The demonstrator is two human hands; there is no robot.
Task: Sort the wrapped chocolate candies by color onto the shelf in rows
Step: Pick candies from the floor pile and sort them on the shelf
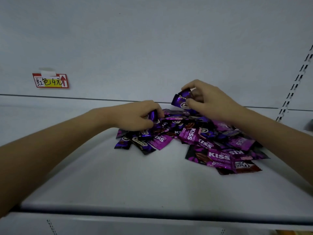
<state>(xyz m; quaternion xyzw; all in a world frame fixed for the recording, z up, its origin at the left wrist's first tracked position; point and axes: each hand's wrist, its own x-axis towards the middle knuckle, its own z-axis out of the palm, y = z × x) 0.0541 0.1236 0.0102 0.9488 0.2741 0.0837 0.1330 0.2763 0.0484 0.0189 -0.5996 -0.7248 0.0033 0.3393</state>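
A loose heap of wrapped chocolate candies (199, 139) lies on the white shelf (105, 177), right of its middle. Most wrappers are magenta "KISS" or dark purple; one red-brown candy (245, 167) lies at the heap's near right edge. My left hand (135, 116) rests on the heap's left side, its fingers closed around a dark purple candy (153, 115). My right hand (208, 97) hovers above the heap's back, pinching another dark purple candy (182, 99) that hangs tilted, clear of the pile.
A red price tag (50, 80) with handwriting is taped to the white back wall at the left. A slotted shelf upright (296, 78) runs up the right side. The shelf's front lip (152, 211) crosses the bottom of the view.
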